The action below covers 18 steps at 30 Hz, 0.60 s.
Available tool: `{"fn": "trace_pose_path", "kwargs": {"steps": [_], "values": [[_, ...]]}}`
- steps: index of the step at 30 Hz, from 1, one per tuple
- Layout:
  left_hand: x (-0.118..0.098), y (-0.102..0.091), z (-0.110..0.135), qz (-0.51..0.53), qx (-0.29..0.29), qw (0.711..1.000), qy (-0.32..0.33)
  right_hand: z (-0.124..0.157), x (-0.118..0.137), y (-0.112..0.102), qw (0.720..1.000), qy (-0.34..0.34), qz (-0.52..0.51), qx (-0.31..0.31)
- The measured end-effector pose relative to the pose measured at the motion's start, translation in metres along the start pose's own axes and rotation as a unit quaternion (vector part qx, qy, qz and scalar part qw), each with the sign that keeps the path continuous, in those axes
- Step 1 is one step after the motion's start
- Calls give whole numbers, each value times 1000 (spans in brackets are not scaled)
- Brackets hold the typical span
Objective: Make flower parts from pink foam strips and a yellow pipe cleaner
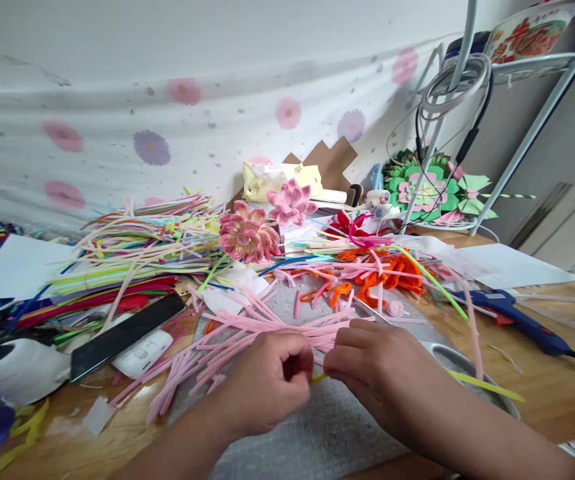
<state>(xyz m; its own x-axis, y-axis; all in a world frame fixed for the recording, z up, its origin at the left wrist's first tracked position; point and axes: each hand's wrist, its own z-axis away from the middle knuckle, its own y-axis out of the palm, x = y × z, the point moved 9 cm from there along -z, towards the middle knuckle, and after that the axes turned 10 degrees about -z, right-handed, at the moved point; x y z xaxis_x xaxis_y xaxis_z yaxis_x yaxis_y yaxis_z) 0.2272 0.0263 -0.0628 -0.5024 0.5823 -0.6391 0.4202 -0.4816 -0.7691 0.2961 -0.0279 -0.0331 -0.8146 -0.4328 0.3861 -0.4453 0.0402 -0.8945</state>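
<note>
Your left hand (278,373) and right hand (370,360) face each other over the near middle of the grey mat (277,440), close but apart. Both have their fingers curled in. Your left thumb and index finger meet at the tips, grasping a yellow stem (319,377), which shows as a short stretch in the gap between your hands. Your right fingers bunch at its other end, but they hide the contact, so I cannot tell whether they grip it. A yellow length (487,385) also shows right of your right forearm, over the tray (455,360); I cannot tell whether it is the same piece.

Just beyond your hands, pink stems (262,325) lie loosely heaped across the mat, fanning out to the near left. Farther off and to the right sit orange stems (400,270). Two pink flowers stand at the far middle, one darker (248,233) and one paler (291,202). At left, a phone (127,337) lies tilted on other things, near a large pile of mixed stems (152,247). At right, a blue glue gun (522,323) rests on the wooden table (562,393).
</note>
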Motion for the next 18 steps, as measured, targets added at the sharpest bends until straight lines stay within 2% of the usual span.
{"fn": "trace_pose_path", "kwargs": {"steps": [6, 8, 13, 16, 18], "values": [[-4, 32, 6, 46, 136, 990, 4, 2, 14, -4, 997, -74, 32, 2], [-5, 40, 7, 70, 154, 986, 18, 1, 19, -4, 994, -100, 44, -13], [1, 48, 6, 152, 139, 979, 2, -2, 25, -11, 987, -131, 56, -80], [-2, 43, 5, 273, 115, 955, -3, 4, 30, -30, 971, -132, 80, -185], [-2, 35, 3, 367, 78, 927, -13, 15, 34, -44, 948, -135, 109, -268]]}}
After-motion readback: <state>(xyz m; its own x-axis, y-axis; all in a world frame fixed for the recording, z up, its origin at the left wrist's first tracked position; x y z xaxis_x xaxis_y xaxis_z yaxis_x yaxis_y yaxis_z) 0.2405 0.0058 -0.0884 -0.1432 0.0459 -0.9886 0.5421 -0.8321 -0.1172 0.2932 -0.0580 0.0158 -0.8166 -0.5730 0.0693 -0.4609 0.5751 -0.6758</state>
